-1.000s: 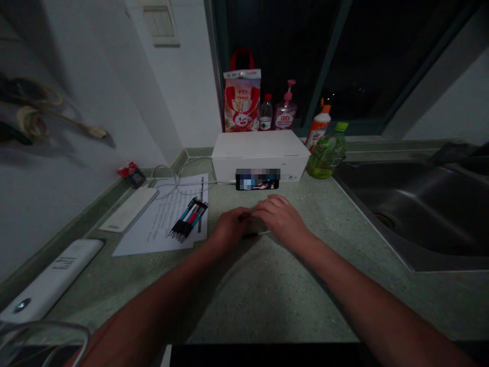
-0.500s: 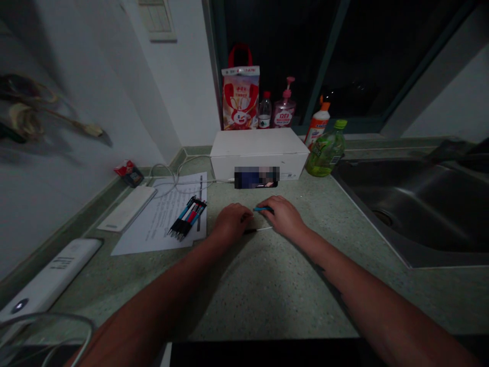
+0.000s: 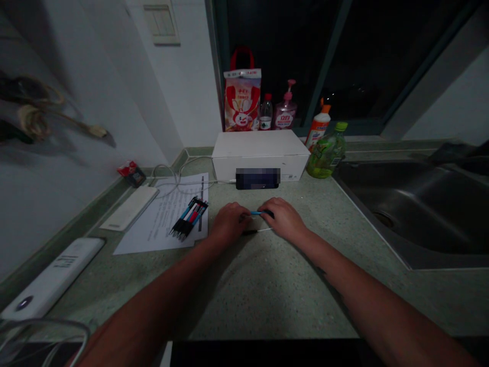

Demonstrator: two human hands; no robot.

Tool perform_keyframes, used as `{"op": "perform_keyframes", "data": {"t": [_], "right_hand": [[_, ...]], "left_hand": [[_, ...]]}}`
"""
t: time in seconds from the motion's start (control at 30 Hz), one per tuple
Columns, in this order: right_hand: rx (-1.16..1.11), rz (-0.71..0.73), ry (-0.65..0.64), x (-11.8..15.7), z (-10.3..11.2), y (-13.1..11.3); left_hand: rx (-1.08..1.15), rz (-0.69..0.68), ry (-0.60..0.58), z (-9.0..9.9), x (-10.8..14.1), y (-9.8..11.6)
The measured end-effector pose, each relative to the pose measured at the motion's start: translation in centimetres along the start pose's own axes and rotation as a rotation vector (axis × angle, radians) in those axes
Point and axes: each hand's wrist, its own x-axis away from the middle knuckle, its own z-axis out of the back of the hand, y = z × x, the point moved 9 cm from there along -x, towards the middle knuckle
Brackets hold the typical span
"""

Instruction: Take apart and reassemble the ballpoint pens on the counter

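Between my two hands lies a short blue pen barrel (image 3: 255, 213), held level just above the counter. My right hand (image 3: 286, 218) pinches its right end, where a dark part shows by the thumb. At its left end the fingers of my left hand (image 3: 229, 222) are closed; any small part inside them is hidden. Below the fingers, a black pen piece (image 3: 250, 232) rests on the counter, and a thin white stick like a refill (image 3: 265, 229) runs from it toward my right hand. Several pens (image 3: 189, 218) lie side by side on a printed sheet (image 3: 153, 224) to the left.
A phone (image 3: 256, 179) on a cable leans against a white box (image 3: 260, 145). Behind stand bottles and a red bag (image 3: 243, 99). A steel sink (image 3: 416, 204) is on the right. White devices (image 3: 53, 278) and cables line the left side of the green counter (image 3: 263, 290).
My left fingers and the blue barrel have come together; the gap between them has closed. More of the barrel shows beside my right fingers. The view has shifted slightly.
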Motion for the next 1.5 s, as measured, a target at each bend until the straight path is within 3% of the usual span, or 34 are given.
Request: {"op": "perform_keyframes", "data": {"t": [0.17, 0.37, 0.5, 0.7, 0.97, 1.2, 1.5], "right_hand": [[0.012, 0.021, 0.008, -0.4, -0.1, -0.6], [-0.014, 0.028, 0.045, 0.6, 2.3, -1.3], [0.0, 0.088, -0.032, 1.2, 2.8, -3.0], [0.09, 0.181, -0.169, 1.5, 1.4, -4.8], [0.121, 0.171, -0.2, 1.5, 1.2, -4.4], [0.104, 0.102, -0.125, 1.3, 2.2, -3.4], [0.16, 0.035, -0.15, 1.2, 3.1, -1.8]], "left_hand": [[-0.028, -0.065, -0.047, 0.8, 0.8, 1.6], [-0.146, -0.223, -0.167, -0.1, 2.0, 4.0], [-0.206, -0.248, -0.18, -0.2, 2.1, 4.2], [-0.197, -0.235, -0.124, 0.0, 1.8, 3.8], [-0.161, -0.204, -0.105, 0.5, 1.7, 3.6], [-0.174, -0.222, 0.002, 1.3, 1.5, 3.1], [-0.209, -0.233, 0.017, 1.6, 1.3, 2.9]]}}
